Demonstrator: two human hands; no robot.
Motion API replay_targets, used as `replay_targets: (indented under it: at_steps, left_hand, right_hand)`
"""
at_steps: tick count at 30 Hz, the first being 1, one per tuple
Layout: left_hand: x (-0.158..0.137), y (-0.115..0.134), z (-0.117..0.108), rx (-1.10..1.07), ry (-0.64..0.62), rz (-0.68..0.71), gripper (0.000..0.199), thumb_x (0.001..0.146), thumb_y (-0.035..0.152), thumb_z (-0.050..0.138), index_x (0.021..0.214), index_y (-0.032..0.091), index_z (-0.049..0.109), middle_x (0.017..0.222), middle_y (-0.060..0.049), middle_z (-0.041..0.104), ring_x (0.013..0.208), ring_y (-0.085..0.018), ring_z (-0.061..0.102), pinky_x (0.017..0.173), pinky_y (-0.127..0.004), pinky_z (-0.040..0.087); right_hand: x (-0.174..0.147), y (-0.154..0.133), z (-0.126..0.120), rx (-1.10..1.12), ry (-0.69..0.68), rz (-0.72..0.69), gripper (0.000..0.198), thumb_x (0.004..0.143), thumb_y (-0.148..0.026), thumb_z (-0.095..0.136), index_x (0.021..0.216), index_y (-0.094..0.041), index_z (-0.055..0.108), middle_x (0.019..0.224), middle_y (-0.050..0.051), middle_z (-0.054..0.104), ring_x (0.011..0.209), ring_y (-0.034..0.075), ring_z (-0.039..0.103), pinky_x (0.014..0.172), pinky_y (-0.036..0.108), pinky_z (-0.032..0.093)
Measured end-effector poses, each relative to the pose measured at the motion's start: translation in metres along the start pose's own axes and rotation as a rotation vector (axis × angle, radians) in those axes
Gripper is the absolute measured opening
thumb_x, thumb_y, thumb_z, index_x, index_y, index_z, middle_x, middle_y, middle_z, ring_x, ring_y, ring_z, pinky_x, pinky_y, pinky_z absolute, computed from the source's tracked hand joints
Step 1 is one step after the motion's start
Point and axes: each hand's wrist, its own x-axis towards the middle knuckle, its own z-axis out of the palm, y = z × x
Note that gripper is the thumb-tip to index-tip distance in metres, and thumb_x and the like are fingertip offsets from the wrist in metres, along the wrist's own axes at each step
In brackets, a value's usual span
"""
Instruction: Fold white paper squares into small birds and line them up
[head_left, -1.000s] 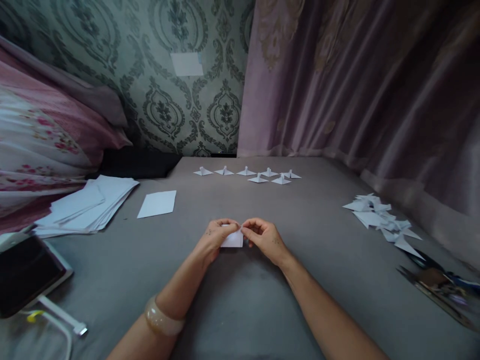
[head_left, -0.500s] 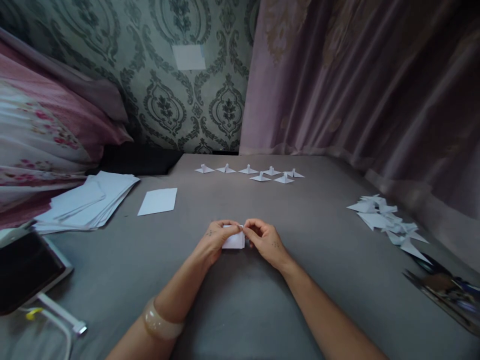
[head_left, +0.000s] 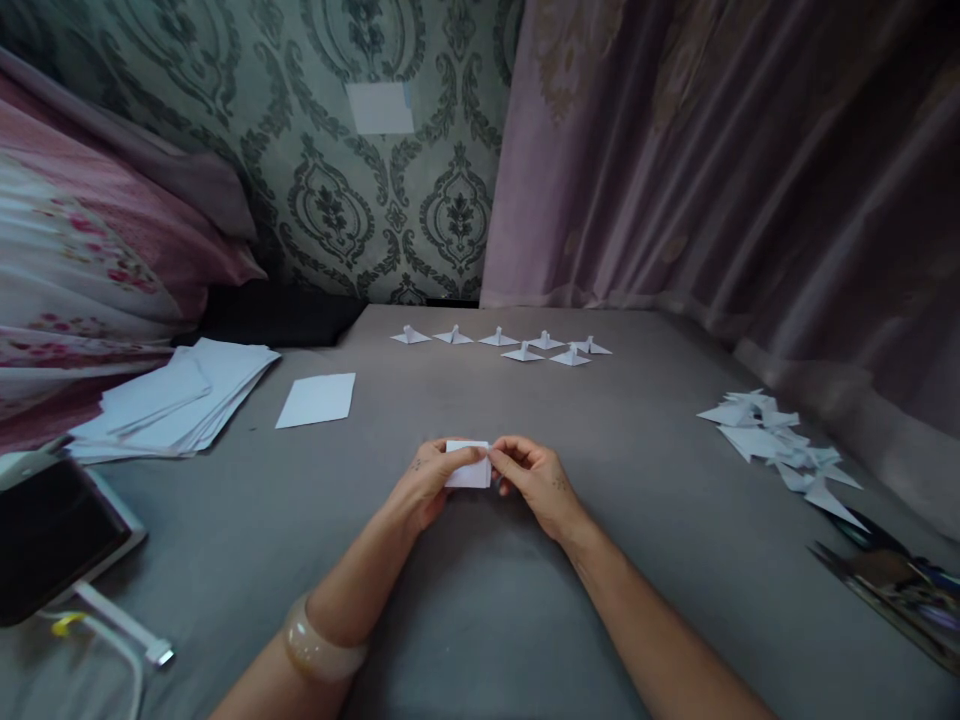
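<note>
In the head view, the folded paper [head_left: 466,476] is a small, plain white packet, roughly rectangular and wider than tall, with straight edges; at its right edge more than one layer shows, slightly out of line. It is held up near the middle of the grey surface [head_left: 480,610], between the two hands. The left hand [head_left: 429,480] grasps it from the left, thumb laid across its face and fingers behind, hiding that end. The right hand [head_left: 536,480] pinches its upper right corner between thumb and forefinger. Beyond it stand winged paper figures [head_left: 498,339]; a flat white sheet [head_left: 316,401] lies to the left, near a paper stack [head_left: 217,385], and a heap of folded pieces [head_left: 750,440] to the right.
</note>
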Motion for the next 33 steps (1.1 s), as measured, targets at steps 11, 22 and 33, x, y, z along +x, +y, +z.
replay_targets:
  at_steps: [11,22,33]
  left_hand:
    - [-0.0022,-0.0005,0.0044,0.019,0.06,0.022,0.018,0.055,0.019,0.073,0.069,0.011,0.065,0.055,-0.001,0.062,0.05,-0.01,0.055,0.049,-0.02,0.038]
    - [-0.0018,0.0006,0.0046,0.005,0.068,0.012,0.016,0.059,0.02,0.072,0.069,0.01,0.066,0.059,-0.005,0.066,0.054,-0.013,0.059,0.054,-0.021,0.043]
    - [-0.0028,-0.0024,0.006,0.057,0.056,0.035,0.01,0.063,0.019,0.068,0.067,0.01,0.068,0.061,-0.006,0.068,0.055,-0.014,0.061,0.056,-0.022,0.044]
  right_hand:
    - [-0.0011,0.0002,0.002,-0.074,-0.055,-0.078,0.024,0.078,-0.043,0.064,0.078,-0.02,0.059,0.063,-0.004,0.051,0.056,0.009,0.047,0.053,0.022,0.043]
    - [-0.0011,-0.0023,0.0042,-0.038,0.005,-0.018,0.03,0.071,-0.045,0.07,0.082,-0.018,0.063,0.066,-0.001,0.059,0.055,0.01,0.051,0.052,0.024,0.045]
    - [-0.0005,0.0015,0.0026,-0.014,-0.02,0.023,0.034,0.07,-0.05,0.07,0.079,-0.018,0.061,0.065,-0.002,0.056,0.058,0.011,0.05,0.051,0.023,0.043]
